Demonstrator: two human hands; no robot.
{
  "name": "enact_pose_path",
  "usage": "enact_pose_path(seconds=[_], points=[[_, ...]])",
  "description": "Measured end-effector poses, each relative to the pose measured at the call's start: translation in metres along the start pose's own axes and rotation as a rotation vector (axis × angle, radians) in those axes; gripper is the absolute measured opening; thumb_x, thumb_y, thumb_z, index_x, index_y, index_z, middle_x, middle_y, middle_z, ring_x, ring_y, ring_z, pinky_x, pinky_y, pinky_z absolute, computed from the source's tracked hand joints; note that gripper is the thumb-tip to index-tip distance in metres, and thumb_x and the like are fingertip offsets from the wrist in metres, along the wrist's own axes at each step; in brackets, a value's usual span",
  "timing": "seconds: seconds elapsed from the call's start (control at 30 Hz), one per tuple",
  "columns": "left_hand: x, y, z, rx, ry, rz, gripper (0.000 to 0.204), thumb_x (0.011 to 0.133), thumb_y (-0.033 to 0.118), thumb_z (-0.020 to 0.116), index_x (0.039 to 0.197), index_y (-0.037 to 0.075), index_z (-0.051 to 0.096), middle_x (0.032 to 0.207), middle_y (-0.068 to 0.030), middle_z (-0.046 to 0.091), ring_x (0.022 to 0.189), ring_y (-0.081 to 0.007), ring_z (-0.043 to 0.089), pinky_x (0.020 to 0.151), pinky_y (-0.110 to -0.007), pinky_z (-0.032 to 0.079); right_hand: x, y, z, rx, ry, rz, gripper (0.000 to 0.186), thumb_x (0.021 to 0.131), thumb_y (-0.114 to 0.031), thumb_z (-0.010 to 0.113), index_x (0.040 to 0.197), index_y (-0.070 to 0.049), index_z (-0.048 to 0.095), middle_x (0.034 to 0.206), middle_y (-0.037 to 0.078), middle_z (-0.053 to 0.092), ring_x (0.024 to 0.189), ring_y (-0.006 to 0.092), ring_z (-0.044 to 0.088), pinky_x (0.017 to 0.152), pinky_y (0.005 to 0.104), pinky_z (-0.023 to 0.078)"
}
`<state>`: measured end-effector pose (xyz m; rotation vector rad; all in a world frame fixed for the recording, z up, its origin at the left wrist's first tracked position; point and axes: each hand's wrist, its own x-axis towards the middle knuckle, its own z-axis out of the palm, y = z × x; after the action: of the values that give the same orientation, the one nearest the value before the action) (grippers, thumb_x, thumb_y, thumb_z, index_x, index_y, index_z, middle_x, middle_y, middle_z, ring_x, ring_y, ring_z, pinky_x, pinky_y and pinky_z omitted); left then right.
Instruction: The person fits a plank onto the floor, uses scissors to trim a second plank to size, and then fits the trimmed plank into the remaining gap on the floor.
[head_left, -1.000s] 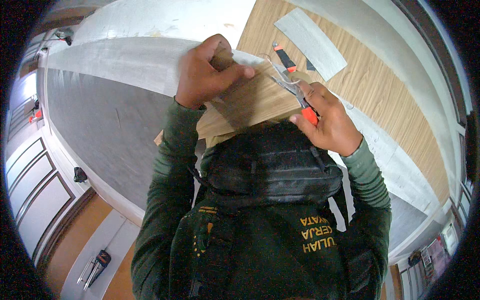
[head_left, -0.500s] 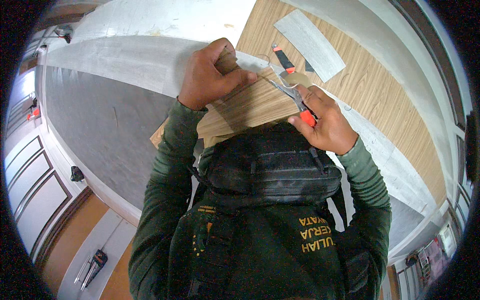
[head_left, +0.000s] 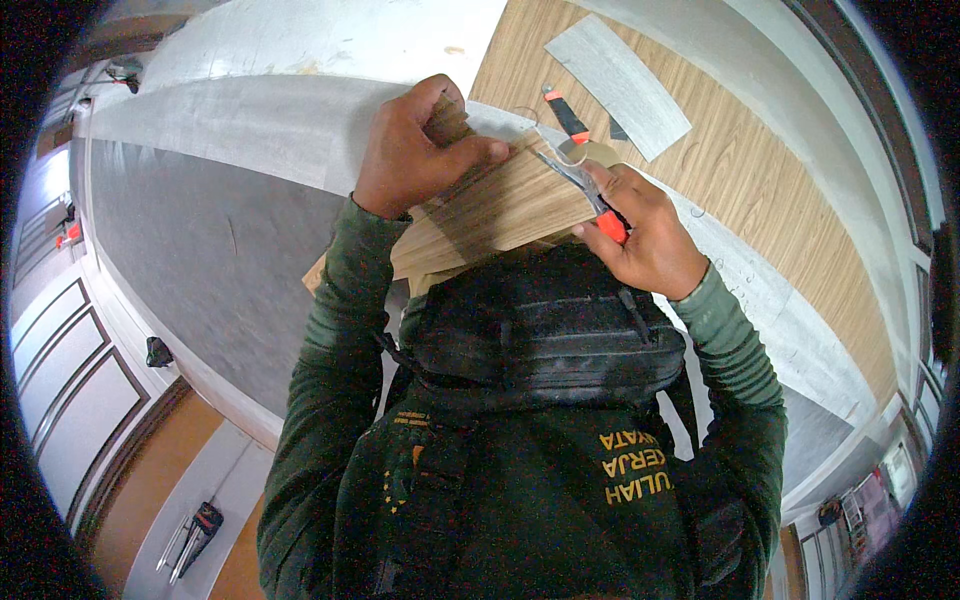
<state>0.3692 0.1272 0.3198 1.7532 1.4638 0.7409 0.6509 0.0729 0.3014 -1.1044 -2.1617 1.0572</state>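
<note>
My left hand (head_left: 412, 150) is closed round the far left part of a wood-grain plank (head_left: 500, 215), its thumb lying along the top face. The plank is tilted in front of the black bag on my chest. In my right hand (head_left: 645, 225) is a cutting tool (head_left: 606, 218) with an orange-red handle and slim metal blade; its exact kind is unclear. The blade lies along the plank's right end. Beside it a thin pale strip curls up near my right fingers. My fingers partly cover the tool.
Beyond my right hand lie a black and orange utility knife (head_left: 566, 115), a light grey plank piece (head_left: 618, 88) and a partly hidden tan round object (head_left: 600, 152), all on wood-grain flooring (head_left: 770, 185). Dark grey flooring (head_left: 190, 220) spreads to the left, with a white wall beyond it.
My right hand and the cutting tool have shifted slightly left and up along the plank's end. The pale curl beside the blade looks rounder. My left hand keeps its hold, almost unmoved.
</note>
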Motion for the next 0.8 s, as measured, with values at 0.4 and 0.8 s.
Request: enact_pose_path(seconds=[0.4,0.8], points=[[0.004,-0.001,-0.004,0.016,-0.005,-0.001,0.045,0.067,0.028,0.09,0.072,0.006,0.051,0.053,0.004,0.039,0.052,-0.008,0.035,0.046,-0.031,0.032,0.004,0.002,0.007,0.121,-0.001,0.087,0.055,0.082,-0.017,0.074,0.129,0.006,0.055,0.107,0.026,0.062,0.099,0.0441,0.062,0.088,0.0455,0.051],[0.004,-0.007,-0.002,-0.049,-0.015,-0.024,0.044,0.067,0.029,0.09,0.075,0.006,0.054,0.058,0.0029,0.045,0.055,-0.0081,0.041,0.049,-0.03,0.037,0.005,-0.001,-0.002,0.058,-0.06,0.083,0.062,0.085,-0.022,0.072,0.137,0.002,0.05,0.115,0.028,0.059,0.109,0.0462,0.058,0.093,0.048,0.048]])
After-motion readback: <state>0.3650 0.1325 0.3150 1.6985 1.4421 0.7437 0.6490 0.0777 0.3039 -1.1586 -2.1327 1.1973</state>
